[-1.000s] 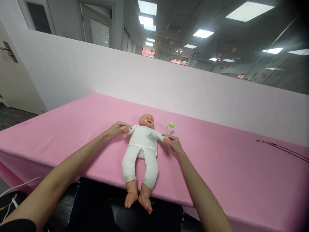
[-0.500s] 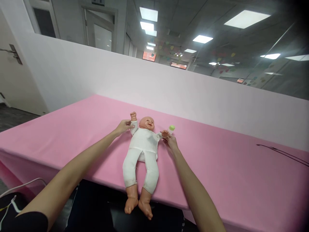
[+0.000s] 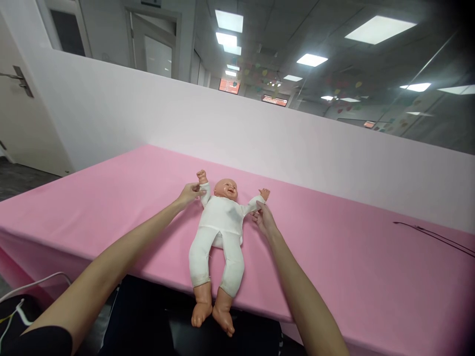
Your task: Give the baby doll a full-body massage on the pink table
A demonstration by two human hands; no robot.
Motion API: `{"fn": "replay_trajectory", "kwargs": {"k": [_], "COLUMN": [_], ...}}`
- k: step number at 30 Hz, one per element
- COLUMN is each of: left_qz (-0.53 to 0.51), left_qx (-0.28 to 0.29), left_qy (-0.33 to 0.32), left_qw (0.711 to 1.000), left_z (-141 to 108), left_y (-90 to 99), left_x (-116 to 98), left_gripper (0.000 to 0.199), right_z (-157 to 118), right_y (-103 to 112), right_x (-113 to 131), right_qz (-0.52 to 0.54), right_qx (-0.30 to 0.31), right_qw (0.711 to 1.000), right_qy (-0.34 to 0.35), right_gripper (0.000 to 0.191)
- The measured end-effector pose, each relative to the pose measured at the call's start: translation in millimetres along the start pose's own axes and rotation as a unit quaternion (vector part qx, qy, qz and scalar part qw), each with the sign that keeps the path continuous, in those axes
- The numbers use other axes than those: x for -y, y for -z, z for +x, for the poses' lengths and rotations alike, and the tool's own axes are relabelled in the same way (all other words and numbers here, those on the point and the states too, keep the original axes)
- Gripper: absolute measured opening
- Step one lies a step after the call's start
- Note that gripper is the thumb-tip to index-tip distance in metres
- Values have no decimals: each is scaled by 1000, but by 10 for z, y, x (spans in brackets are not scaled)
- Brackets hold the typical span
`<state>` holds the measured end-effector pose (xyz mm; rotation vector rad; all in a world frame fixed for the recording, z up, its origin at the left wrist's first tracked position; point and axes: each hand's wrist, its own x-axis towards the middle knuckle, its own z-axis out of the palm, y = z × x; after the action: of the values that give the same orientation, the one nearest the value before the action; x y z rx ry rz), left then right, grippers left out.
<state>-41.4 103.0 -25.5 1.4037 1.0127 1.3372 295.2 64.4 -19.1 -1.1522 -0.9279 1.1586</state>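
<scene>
Doll, in the head view, lies face up on the table, feet past its near edge. Both sleeves are angled outward and up. The left hand pinches one; the right hand touches the other, though whether it grips I cannot tell. The doll's back is hidden; the cord runs out of frame.

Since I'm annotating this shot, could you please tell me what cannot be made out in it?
All in the head view:
- Doll: back hidden by its body.
- Right hand: its contact with the doll's arm is partly hidden, so grip or mere support is unclear.
- Black cord: continuation cut off by the right edge.
- Orange screen: content too small.
</scene>
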Motion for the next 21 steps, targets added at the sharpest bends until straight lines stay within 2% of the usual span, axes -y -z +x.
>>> {"fn": "replay_trajectory", "kwargs": {"k": [4,6,8,11,14,18,21], "left_qz": [-6,-13,-15,6,31,23,-9], "left_qx": [-46,-52,-38,-25,-34,-29,1], "left_qy": [-12,-3,50,149,187,173,92], "left_qw": [999,999,998,989,981,984,996], "left_z": [20,81,177,346,465,442,259], "left_y": [-18,-53,-115,-242,-340,-293,-67], "left_x": [10,37,85,184,266,235,122], "left_gripper": [46,44,41,42,46,46,44], "right_z": [60,141,246,395,473,390,167], "right_y": [-1,-54,-138,-273,-351,-284,-98], "right_x": [-8,-18,-32,-65,-99,-50,66], "right_qz": [-72,-90,-108,-135,-144,-133,-136], "right_qx": [-8,2,11,-13,-36,-30,51], "right_qw": [995,992,991,991,989,991,987], "right_qy": [72,88,73,17,-6,1,65], "right_gripper": [60,65,64,60,56,55,50]}}
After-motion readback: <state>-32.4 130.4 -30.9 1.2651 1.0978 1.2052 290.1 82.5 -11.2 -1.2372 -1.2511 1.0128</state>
